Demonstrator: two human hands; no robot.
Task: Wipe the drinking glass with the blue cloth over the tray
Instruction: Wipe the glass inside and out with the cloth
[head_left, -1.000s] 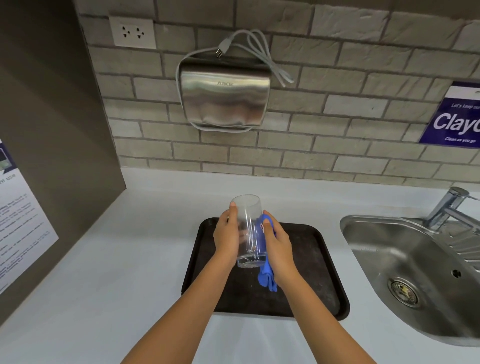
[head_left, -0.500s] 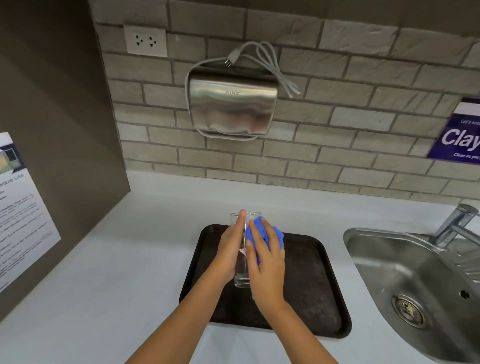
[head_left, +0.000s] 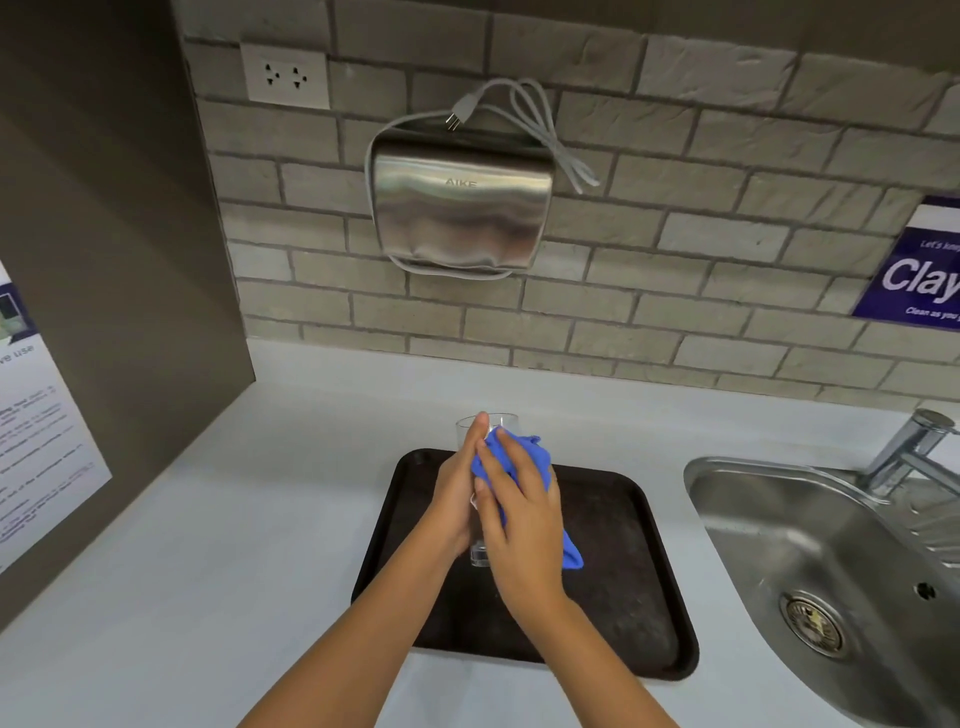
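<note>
Both hands close on the drinking glass (head_left: 487, 431) from opposite sides: the left hand (head_left: 457, 493) wraps its left wall, while the right hand (head_left: 524, 519) presses the blue cloth (head_left: 519, 457) flat against its right wall, fingers spread. Its long axis runs away from the person, rim toward the tray's far edge, base nearer the wrists. It hangs above the dark tray (head_left: 623, 571), near that far edge, on the worktop (head_left: 234, 519). Wiping should run along that axis.

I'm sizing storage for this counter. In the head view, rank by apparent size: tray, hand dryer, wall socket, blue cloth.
1. tray
2. hand dryer
3. Wall socket and blue cloth look similar; the cloth is bunched, partly hidden by the right hand, and nearer the camera, so unranked.
</note>
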